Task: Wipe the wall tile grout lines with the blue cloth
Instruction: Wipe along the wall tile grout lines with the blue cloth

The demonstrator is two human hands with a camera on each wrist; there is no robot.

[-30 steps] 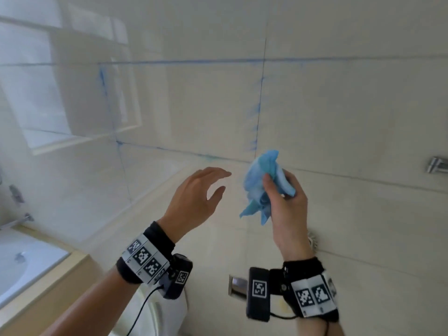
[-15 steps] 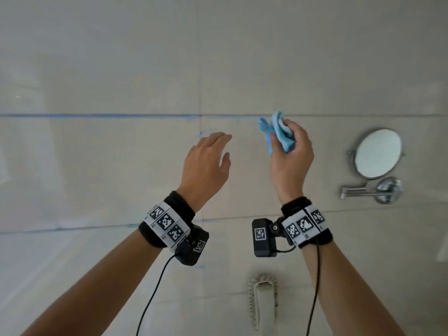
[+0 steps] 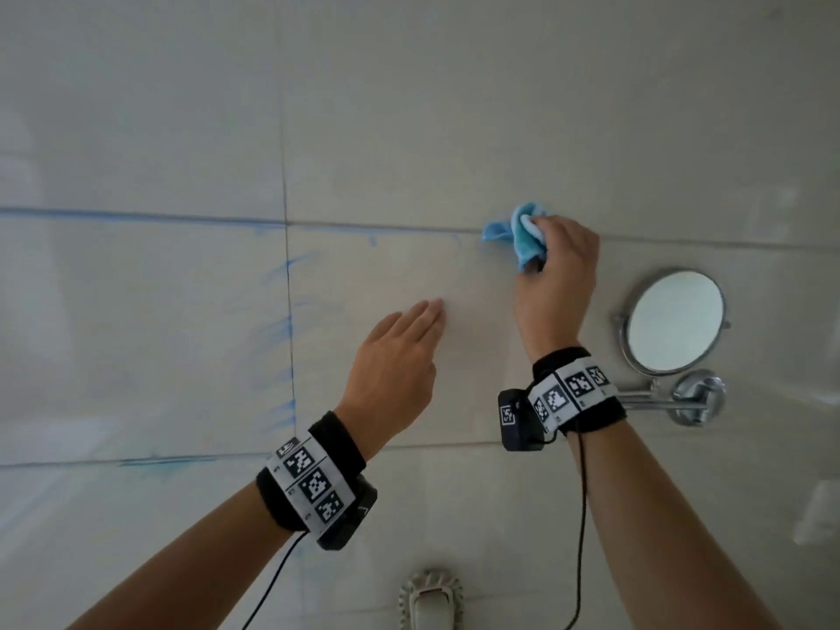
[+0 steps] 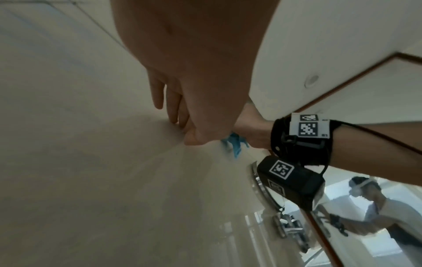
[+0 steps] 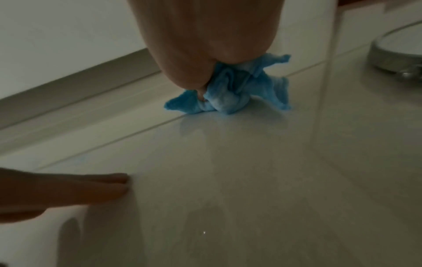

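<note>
My right hand [image 3: 552,270] grips a bunched blue cloth [image 3: 520,234] and presses it against the horizontal grout line [image 3: 386,228] of the beige wall tiles. In the right wrist view the cloth [image 5: 230,94] sits right on that line under my curled fingers. My left hand [image 3: 400,352] lies flat with straight fingers on the tile below and to the left of the cloth, holding nothing. Blue smears mark the vertical grout line [image 3: 288,320] and the left stretch of the horizontal one.
A round chrome mirror [image 3: 675,322] on a swing arm is mounted on the wall just right of my right wrist. A white fitting [image 3: 429,600] juts out at the bottom centre. A lower grout line [image 3: 168,460] also carries blue marks.
My right hand moved up and right and now presses the cloth onto the horizontal grout line. My left hand went from hovering to lying flat on the tile. The view shifted right.
</note>
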